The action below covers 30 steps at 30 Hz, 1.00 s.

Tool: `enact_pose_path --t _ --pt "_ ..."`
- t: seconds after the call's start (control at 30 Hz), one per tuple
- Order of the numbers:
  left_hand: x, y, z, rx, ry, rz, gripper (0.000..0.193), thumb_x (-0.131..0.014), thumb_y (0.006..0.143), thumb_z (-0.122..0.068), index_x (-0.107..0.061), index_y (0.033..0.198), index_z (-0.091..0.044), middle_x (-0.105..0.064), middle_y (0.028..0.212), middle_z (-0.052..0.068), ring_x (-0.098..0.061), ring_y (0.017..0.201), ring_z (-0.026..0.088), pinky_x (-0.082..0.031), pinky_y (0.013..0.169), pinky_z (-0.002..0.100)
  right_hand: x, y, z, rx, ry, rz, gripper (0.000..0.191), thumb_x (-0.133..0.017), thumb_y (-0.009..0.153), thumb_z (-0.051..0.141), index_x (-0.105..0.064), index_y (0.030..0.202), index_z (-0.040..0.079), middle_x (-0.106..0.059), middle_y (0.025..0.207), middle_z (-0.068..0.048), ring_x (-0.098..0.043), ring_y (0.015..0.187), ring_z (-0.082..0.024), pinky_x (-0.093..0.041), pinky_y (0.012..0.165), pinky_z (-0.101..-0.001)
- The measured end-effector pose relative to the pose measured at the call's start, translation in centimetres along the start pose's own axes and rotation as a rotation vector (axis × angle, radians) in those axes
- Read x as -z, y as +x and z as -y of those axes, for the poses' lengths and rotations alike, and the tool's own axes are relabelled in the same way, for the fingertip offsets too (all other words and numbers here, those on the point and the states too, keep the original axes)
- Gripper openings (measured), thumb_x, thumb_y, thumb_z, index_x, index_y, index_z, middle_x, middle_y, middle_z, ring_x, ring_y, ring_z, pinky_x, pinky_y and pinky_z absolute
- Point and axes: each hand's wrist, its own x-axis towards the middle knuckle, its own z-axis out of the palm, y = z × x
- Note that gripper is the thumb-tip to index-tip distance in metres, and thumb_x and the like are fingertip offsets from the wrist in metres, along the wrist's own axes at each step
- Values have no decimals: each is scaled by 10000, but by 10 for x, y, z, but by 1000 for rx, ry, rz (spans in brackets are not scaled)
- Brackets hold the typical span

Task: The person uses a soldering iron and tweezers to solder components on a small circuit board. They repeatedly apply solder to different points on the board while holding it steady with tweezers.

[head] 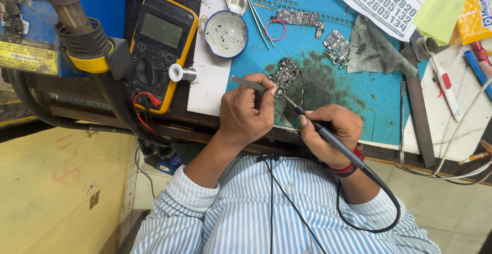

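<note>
1. Board (285, 74), a small dark circuit board, lies flat on the blue mat (359, 95), just beyond the fingertips of both hands.
2. Left hand (247, 111) is closed in a pinch on tweezers (247, 83); the tweezer tips meet the near edge of the board, just ahead of the thumb.
3. Right hand (330, 131) is wrapped in a pen grip around the iron (328, 136). Its tip points up and left, ending just short of the board, between the two hands.
4. Risk: the iron tip sits close to the left fingertips; a slip could burn them.
5. Risk: the board is steadied only by the tweezers; sideways pressure from the tip could slide or flip it.
6. Risk: the iron's cable (379, 208) loops under the right wrist across the shirt; a snag could jerk the tip.
7. Beyond the left hand stand a solder spool (180, 73), a round tin (226, 34) and a yellow meter (161, 49). Two more boards (335, 46) and a grey cloth (376, 51) lie beyond the right hand.
</note>
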Motion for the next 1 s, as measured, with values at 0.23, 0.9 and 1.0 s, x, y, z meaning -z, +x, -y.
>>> enact_pose_path --t 0.23,0.9,1.0 --pt "0 0 0 1 -4 -3 144 -689 996 -29 -559 1054 -51 -641 741 19 -591 534 110 -435 496 279 1 1 0 51 -11 13 139 -780 834 -23 -673 919 3 -687 797 -75 -633 647 -113 -466 591 -238" --pt "-1 -1 0 23 -4 -24 128 -681 1010 -43 -561 1054 -51 -652 761 26 -622 558 115 -462 512 278 -1 2 1 68 -28 12 152 -786 819 -33 -672 912 8 -686 815 -82 -641 660 -138 -472 604 -254" --pt "-1 -1 0 33 -5 -18 126 -684 1008 -42 -565 1047 -48 -656 764 27 -615 550 116 -456 508 280 0 2 1 74 -29 10 157 -788 818 -31 -670 915 6 -686 815 -83 -640 659 -137 -475 605 -254"
